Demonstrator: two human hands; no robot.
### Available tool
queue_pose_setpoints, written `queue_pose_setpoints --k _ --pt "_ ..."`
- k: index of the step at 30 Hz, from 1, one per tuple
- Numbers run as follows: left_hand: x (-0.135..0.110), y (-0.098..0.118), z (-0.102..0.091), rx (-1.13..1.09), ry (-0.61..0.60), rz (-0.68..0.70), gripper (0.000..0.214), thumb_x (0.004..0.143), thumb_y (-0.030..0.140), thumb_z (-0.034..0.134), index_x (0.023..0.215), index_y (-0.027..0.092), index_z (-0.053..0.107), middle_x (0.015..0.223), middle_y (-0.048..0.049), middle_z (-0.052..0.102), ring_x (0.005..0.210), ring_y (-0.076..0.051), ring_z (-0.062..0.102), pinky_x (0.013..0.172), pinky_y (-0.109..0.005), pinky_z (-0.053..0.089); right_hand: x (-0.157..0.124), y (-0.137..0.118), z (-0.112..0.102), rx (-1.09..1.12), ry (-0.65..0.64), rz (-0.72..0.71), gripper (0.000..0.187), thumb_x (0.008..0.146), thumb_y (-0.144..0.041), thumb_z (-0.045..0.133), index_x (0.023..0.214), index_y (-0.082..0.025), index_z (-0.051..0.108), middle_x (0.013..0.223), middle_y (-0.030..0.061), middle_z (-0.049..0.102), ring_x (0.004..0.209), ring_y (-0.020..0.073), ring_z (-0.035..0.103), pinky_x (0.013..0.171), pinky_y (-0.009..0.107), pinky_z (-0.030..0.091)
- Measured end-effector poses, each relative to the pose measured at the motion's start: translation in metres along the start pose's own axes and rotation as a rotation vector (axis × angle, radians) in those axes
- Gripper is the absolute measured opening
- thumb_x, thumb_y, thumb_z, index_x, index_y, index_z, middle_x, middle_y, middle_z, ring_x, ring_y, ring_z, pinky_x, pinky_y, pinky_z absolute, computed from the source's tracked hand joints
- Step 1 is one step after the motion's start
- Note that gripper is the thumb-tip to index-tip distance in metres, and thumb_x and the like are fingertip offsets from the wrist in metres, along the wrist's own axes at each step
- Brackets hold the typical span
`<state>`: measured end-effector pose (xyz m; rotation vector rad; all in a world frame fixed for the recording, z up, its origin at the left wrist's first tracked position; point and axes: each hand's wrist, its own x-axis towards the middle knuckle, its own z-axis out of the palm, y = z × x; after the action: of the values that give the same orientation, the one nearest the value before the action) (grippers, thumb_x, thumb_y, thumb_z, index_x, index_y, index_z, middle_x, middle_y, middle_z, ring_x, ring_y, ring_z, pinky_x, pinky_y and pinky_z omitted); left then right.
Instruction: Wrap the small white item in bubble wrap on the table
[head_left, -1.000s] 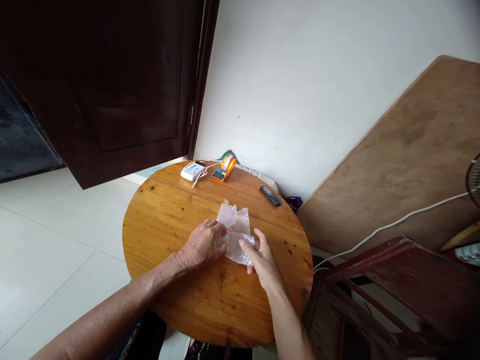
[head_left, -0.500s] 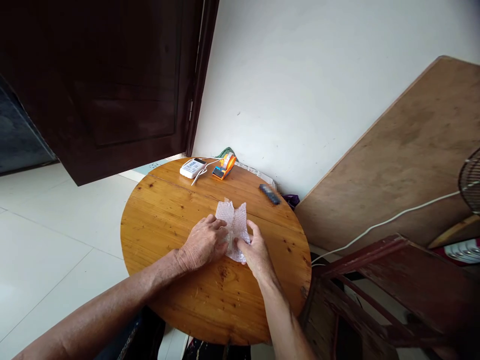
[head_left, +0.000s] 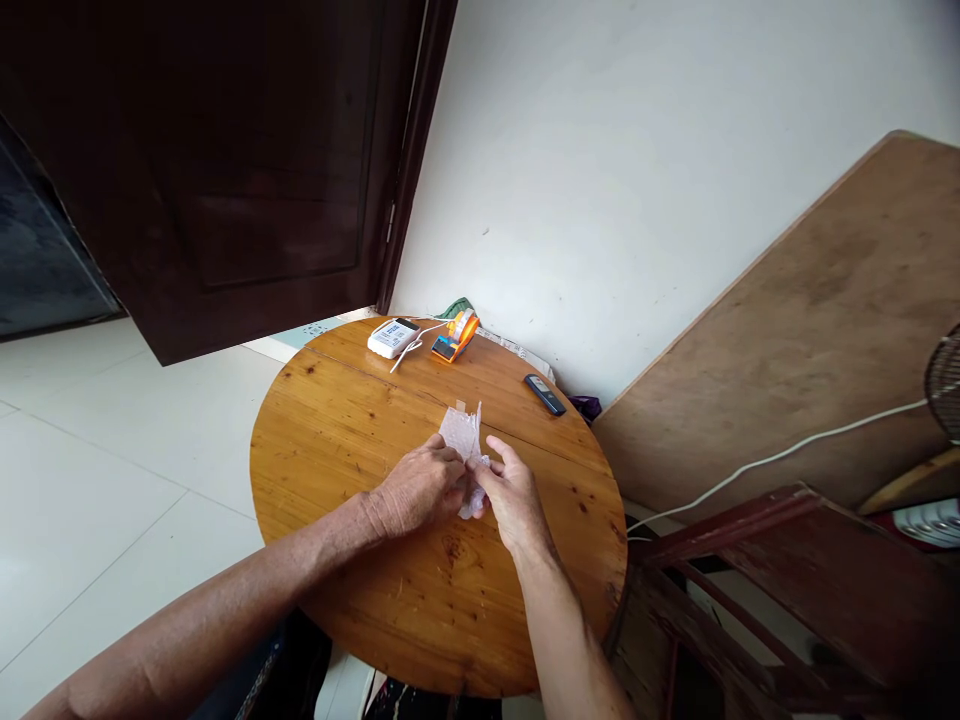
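Bubble wrap (head_left: pixel 463 440), clear and crinkled, sits near the middle of a round wooden table (head_left: pixel 352 440), gathered into a narrow upright bundle between two bare hands. Going left to right: the left hand (head_left: pixel 416 488) lies knuckles up with its fingers curled onto the left side of the wrap, pinning it against the tabletop. The right hand (head_left: pixel 512 492) meets it from the other side, thumb and fingertips pinched closed on the wrap's right fold. Both sides of the sheet appear already folded in toward the centre, so the wrapping looks well under way; the top end flares loose above the fingers and nothing seals it yet, and whatever may be inside cannot be seen.

Bare wood spreads wide to the left of the hands and toward the near rim, giving free room there. At the far edge, well apart from the hands, lie a white box with a white cord (head_left: pixel 393 337), then an orange tape dispenser (head_left: pixel 453 337) just beside it, then a small dark remote-like device (head_left: pixel 544 394) near the right rim. A dark door stands back left. To the right, a leaning wooden board (head_left: pixel 810 330) and a dark wooden chair (head_left: pixel 780 590) crowd close to the table's edge
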<state>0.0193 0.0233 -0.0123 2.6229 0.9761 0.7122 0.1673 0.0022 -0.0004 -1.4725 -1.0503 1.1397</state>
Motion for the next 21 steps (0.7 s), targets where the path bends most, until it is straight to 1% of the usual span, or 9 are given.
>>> queue_pose_setpoints --k 2,4,8,10,13,16,17,19,21 --pt "-0.001 0.002 0.001 -0.056 0.018 -0.057 0.008 0.086 0.018 0.058 0.081 0.016 0.065 0.085 -0.0063 0.07 0.084 -0.019 0.058 0.084 -0.031 0.045 -0.001 -0.003 0.0 -0.021 -0.012 0.003 0.088 0.07 -0.036 0.071 0.143 -0.003 0.033 0.054 -0.007 0.057 0.035 0.0101 0.046 0.03 0.021 0.04" --pt "-0.003 0.003 0.002 -0.125 0.058 -0.117 0.007 0.083 0.019 0.06 0.089 0.016 0.064 0.087 -0.007 0.07 0.089 -0.021 0.057 0.081 -0.031 0.047 -0.004 -0.007 -0.001 -0.029 -0.029 0.018 0.089 0.072 -0.034 0.069 0.145 -0.002 0.03 0.053 -0.0066 0.057 0.038 0.0114 0.05 0.034 0.022 0.045" --pt "-0.009 0.004 0.005 -0.266 0.126 -0.178 0.047 0.078 0.014 0.062 0.124 0.013 0.054 0.102 -0.0099 0.069 0.101 -0.025 0.056 0.083 -0.035 0.049 -0.012 -0.015 -0.004 -0.009 -0.061 0.041 0.089 0.072 -0.033 0.068 0.146 -0.002 0.029 0.075 0.0041 0.069 0.051 0.0133 0.058 0.04 0.024 0.05" --pt "-0.013 0.004 0.004 -0.351 0.151 -0.214 0.058 0.075 0.012 0.062 0.131 0.012 0.048 0.105 -0.0102 0.067 0.102 -0.025 0.057 0.086 -0.036 0.05 -0.016 -0.017 -0.005 -0.007 -0.092 0.035 0.088 0.073 -0.034 0.067 0.146 -0.002 0.028 0.089 0.0098 0.072 0.058 0.0148 0.061 0.042 0.024 0.049" --pt "-0.016 0.005 0.0 -0.503 0.191 -0.343 0.059 0.073 0.017 0.063 0.13 0.013 0.05 0.105 -0.0088 0.064 0.091 -0.021 0.06 0.082 -0.035 0.051 -0.02 -0.017 -0.007 -0.038 -0.161 0.022 0.089 0.076 -0.035 0.063 0.149 -0.004 0.025 0.106 0.015 0.071 0.07 0.0182 0.064 0.045 0.025 0.049" --pt "-0.014 0.007 -0.002 -0.573 0.216 -0.449 0.043 0.078 0.027 0.064 0.118 0.014 0.059 0.103 -0.0076 0.061 0.085 -0.018 0.061 0.077 -0.032 0.052 -0.023 -0.016 -0.009 -0.109 -0.203 0.005 0.082 0.079 -0.034 0.058 0.15 -0.007 0.026 0.119 0.0169 0.068 0.074 0.0189 0.065 0.051 0.027 0.049" --pt "-0.012 0.008 -0.001 -0.568 0.221 -0.463 0.038 0.079 0.03 0.064 0.114 0.014 0.061 0.103 -0.0077 0.06 0.085 -0.018 0.061 0.077 -0.032 0.052 -0.023 -0.015 -0.01 -0.146 -0.205 -0.005 0.079 0.08 -0.032 0.056 0.149 -0.008 0.028 0.121 0.0163 0.068 0.077 0.0192 0.065 0.056 0.029 0.05" --pt "-0.008 0.01 0.003 -0.53 0.237 -0.485 0.033 0.08 0.032 0.065 0.108 0.015 0.063 0.104 -0.0079 0.06 0.086 -0.018 0.061 0.078 -0.032 0.052 -0.022 -0.013 -0.011 -0.219 -0.205 -0.041 0.071 0.081 -0.027 0.054 0.148 -0.012 0.034 0.121 0.0134 0.069 0.088 0.0206 0.066 0.073 0.033 0.053" --pt "-0.004 0.011 0.009 -0.486 0.246 -0.5 0.03 0.078 0.028 0.067 0.105 0.015 0.064 0.103 -0.0076 0.06 0.087 -0.019 0.06 0.079 -0.032 0.052 -0.02 -0.011 -0.014 -0.262 -0.215 -0.086 0.066 0.081 -0.023 0.053 0.146 -0.016 0.039 0.118 0.0102 0.071 0.104 0.0214 0.064 0.093 0.036 0.048"
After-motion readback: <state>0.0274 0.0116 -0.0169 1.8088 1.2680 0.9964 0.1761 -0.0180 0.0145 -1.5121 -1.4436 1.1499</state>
